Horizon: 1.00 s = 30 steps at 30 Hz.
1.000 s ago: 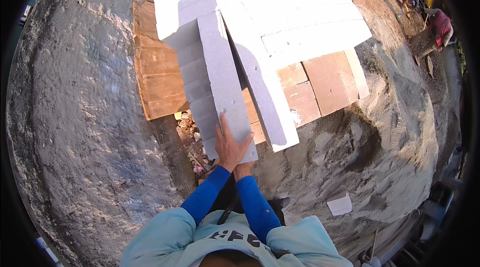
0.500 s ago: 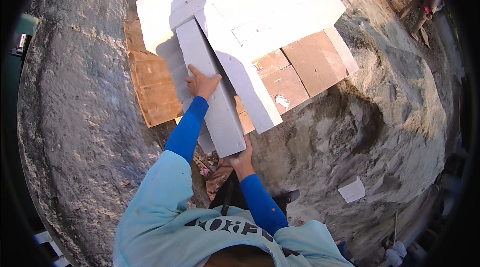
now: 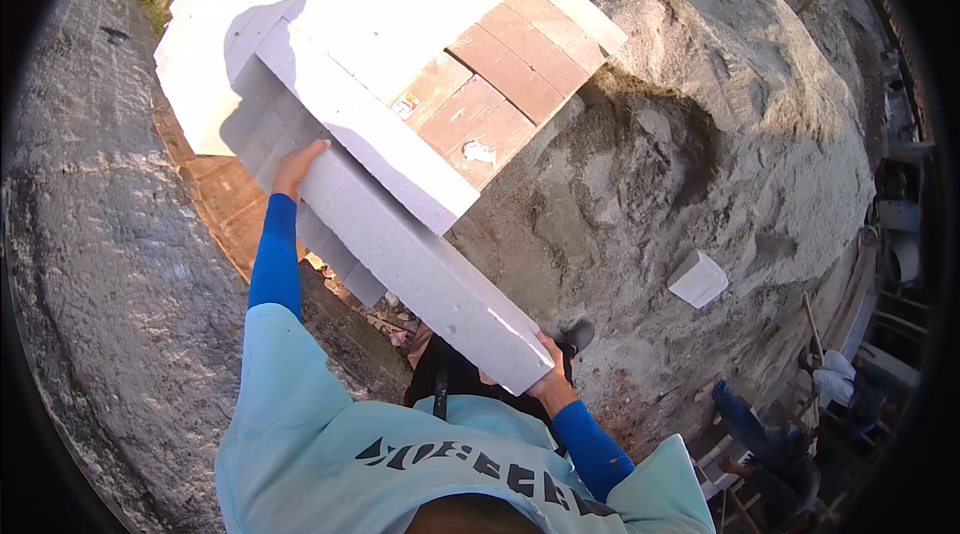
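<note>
A long pale grey lightweight concrete block point(image 3: 420, 264) is held slantwise between my two hands, its near end low and to the right. My left hand point(image 3: 299, 169) grips its far part from the left side, thumb over the top edge. Around the near end my right hand point(image 3: 548, 374) is wrapped from the right, some of its fingers hidden beneath. The far end of the block lies close against a stack of similar white blocks point(image 3: 390, 4). Beside it, another long block point(image 3: 370, 149) rests on the stack's near edge.
Brownish blocks point(image 3: 505, 64) show lower on the stack's right side, brown sheet-like material point(image 3: 215, 199) on its left. A rough sand mound point(image 3: 740, 64) rises to the right, with a white block piece point(image 3: 698, 279) on it. Another person's legs point(image 3: 755, 434) appear at lower right.
The held block has come away from the stack toward me, its near end swinging right. My right hand moved right with it; my left hand shifted left. The whole view has turned.
</note>
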Motion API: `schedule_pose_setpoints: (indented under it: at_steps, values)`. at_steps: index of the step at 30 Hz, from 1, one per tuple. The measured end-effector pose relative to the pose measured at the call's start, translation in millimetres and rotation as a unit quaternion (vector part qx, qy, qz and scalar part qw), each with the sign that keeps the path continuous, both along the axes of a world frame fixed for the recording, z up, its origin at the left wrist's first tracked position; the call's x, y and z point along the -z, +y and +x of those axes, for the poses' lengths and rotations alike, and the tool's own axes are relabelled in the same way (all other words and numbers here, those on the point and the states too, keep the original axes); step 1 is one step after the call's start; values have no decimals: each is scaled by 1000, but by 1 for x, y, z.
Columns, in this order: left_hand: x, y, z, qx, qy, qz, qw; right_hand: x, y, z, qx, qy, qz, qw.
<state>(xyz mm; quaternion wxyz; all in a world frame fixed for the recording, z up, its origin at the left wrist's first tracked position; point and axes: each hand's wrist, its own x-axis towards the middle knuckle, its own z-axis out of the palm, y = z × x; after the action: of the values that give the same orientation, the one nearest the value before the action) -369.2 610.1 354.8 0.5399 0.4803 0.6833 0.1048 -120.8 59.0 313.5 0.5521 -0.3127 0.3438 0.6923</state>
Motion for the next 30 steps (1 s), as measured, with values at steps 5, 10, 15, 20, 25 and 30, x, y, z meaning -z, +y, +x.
schedule_pose_setpoints:
  at_steps: [5,10,15,20,25,30]
  values:
    - [28,-30,-29,3,113,124,986,50,-31,13,-37,-3,-113,993]
    - [-16,-197,-44,-120,-19,95,988,4,-120,79,-2,-51,-140,989]
    - [-71,-396,61,-124,-80,123,981,-32,-285,166,28,-178,-116,977]
    - [-68,-537,199,-28,-94,87,991,-106,-483,240,125,-199,-155,960]
    - [-64,-697,382,73,-150,49,985,-143,-689,275,240,-284,-270,888]
    - [-40,-837,512,178,-186,-56,965,-215,-851,285,352,-373,-318,798]
